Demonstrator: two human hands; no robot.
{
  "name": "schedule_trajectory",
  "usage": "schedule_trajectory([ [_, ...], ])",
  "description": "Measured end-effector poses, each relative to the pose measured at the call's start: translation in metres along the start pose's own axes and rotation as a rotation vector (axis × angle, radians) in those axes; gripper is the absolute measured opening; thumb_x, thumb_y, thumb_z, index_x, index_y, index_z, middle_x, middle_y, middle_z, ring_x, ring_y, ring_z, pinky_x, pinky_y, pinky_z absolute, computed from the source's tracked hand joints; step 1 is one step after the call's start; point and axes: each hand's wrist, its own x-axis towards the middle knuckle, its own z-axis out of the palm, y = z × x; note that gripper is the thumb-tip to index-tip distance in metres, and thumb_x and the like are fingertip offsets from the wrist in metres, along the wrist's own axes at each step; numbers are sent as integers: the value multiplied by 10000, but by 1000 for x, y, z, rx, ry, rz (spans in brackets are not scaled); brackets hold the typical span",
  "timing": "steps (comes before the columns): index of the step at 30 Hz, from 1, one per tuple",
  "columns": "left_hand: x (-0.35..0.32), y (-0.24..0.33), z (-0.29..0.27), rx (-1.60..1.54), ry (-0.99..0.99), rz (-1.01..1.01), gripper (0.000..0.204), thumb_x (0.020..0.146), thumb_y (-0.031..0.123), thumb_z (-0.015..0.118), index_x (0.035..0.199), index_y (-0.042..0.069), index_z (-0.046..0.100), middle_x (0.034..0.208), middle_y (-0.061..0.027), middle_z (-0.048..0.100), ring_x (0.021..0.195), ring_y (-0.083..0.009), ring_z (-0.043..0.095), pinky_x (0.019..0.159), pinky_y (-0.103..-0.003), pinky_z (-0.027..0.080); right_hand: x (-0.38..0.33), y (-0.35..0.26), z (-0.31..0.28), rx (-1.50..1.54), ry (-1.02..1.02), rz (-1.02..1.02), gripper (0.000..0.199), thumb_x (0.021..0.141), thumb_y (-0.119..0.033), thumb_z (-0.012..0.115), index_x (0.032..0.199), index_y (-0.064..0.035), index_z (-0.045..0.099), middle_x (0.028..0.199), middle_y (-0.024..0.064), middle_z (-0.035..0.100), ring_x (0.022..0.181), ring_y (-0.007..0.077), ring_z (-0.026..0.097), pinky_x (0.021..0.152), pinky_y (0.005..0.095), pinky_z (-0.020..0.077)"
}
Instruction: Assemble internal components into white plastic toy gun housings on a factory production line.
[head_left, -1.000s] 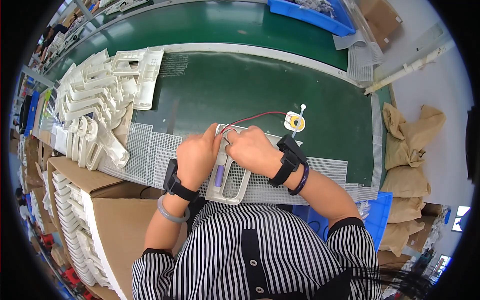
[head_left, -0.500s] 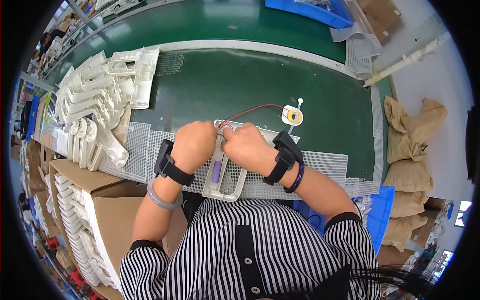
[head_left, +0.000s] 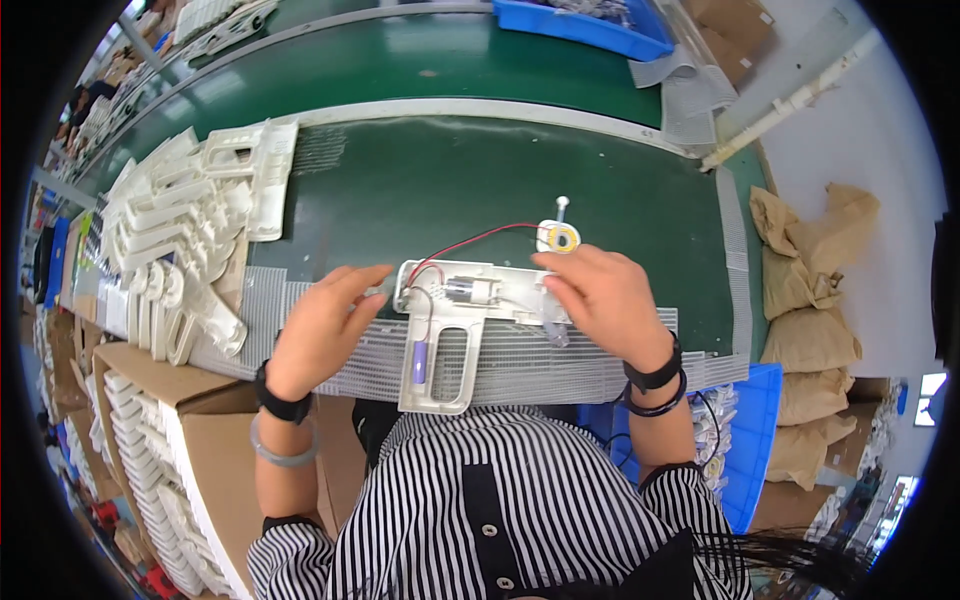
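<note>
A white plastic gun-shaped shell half lies flat on a ribbed white mat at the near edge of the green table. Inside it sit a small motor and a purple cell in the handle. Red and black wires run from it to a small round yellow-and-white part. My left hand hovers beside the shell's left end, fingers spread and holding nothing. My right hand grips the shell's right end between fingers and thumb.
Many white shell halves are piled at the left. Cardboard boxes with stacked shells stand at the lower left. A green conveyor runs behind, with a blue bin. Another blue bin and brown sacks are at the right.
Both hands were close together over the top of the shell. They have moved apart, the left to the left and the right to the right end, uncovering the motor and wires.
</note>
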Motion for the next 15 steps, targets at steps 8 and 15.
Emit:
schedule_trajectory([
  [8, 60, 59, 29, -51, -137, 229, 276, 955, 98, 644, 1212, 20, 706, 1048, -175, 716, 926, -289, 688, 814, -362, 539, -51, 43, -19, -75, -95, 394, 230, 929, -287, 685, 1054, -107, 754, 928, 86, 703, 808, 307, 698, 699, 425, 552],
  [15, 140, 73, 97, 268, -108, 369, 226, 929, 137, 647, 1123, 59, 733, 993, -126, 699, 985, -323, 656, 855, -433, 536, -61, 33, -4, -13, -72, 378, 234, 921, -319, 698, 861, -93, 697, 776, 66, 663, 703, 291, 669, 620, 409, 519],
])
